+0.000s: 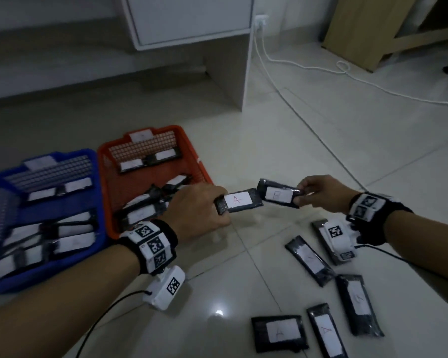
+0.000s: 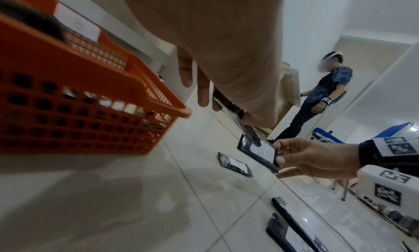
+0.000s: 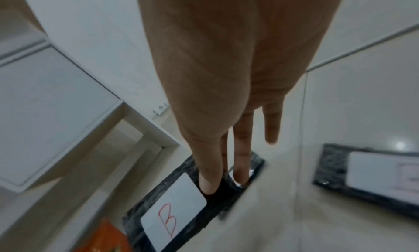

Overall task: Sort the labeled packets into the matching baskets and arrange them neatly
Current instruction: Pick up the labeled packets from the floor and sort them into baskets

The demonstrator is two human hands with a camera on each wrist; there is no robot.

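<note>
My left hand (image 1: 217, 206) grips a black packet labelled A (image 1: 237, 201) by its left end, just right of the orange basket (image 1: 194, 153). To its right, my right hand (image 1: 301, 195) pinches a black packet labelled B (image 1: 278, 196) by its right end; the right wrist view shows fingers (image 3: 209, 182) on this B packet (image 3: 176, 211). Both packets are held above the floor, their near ends almost touching. The blue basket (image 1: 96, 161) stands left of the orange one; each holds several packets. Several loose packets (image 1: 309, 259) lie on the floor at lower right.
A white cabinet (image 1: 192, 19) stands behind the baskets, and a white cable (image 1: 321, 68) trails across the tiles at the right. Wooden furniture (image 1: 367, 27) is at the far right. In the left wrist view another person (image 2: 322, 94) stands in the background.
</note>
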